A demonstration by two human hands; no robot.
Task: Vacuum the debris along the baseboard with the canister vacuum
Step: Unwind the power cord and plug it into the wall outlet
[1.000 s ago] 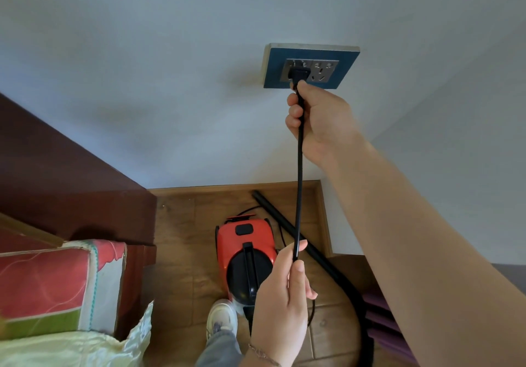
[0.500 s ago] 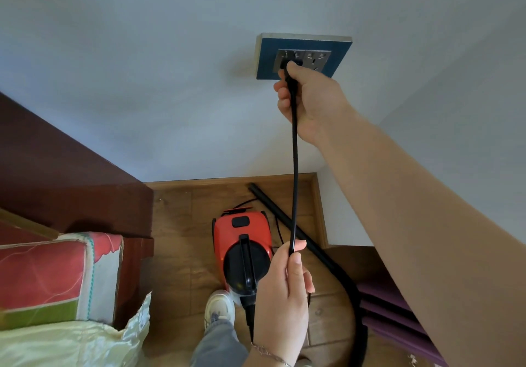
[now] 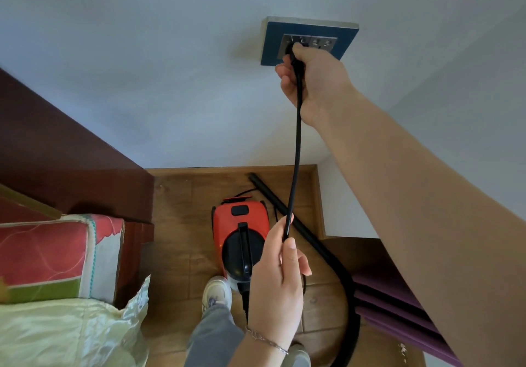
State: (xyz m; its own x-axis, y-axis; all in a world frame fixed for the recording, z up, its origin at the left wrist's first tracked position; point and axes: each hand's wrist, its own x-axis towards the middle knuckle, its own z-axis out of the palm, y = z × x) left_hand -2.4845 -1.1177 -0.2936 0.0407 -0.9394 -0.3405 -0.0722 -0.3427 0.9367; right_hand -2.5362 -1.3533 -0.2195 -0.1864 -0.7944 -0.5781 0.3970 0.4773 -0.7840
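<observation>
A blue rectangular socket plate with a grey centre (image 3: 271,48) is set in the pale grey-white wall (image 3: 142,53). At the left, a dark red-brown wooden cabinet (image 3: 57,153) stands on the brown wood-plank floor (image 3: 182,241). A red, white and green patterned cushion (image 3: 42,253) lies against it, touching a crumpled pale yellow satin cloth (image 3: 57,335). Stacked purple mats (image 3: 398,304) lie at the lower right.

Plug (image 3: 291,50) is mostly buried under the fingers of the right hand (image 3: 316,82), so no telling if it's fully in the socket (image 3: 321,43). The left hand (image 3: 276,281) covers the cord (image 3: 296,153) below its pinch, plus the near end of the canister vacuum (image 3: 242,224). Hose (image 3: 350,309) runs off the bottom edge.
</observation>
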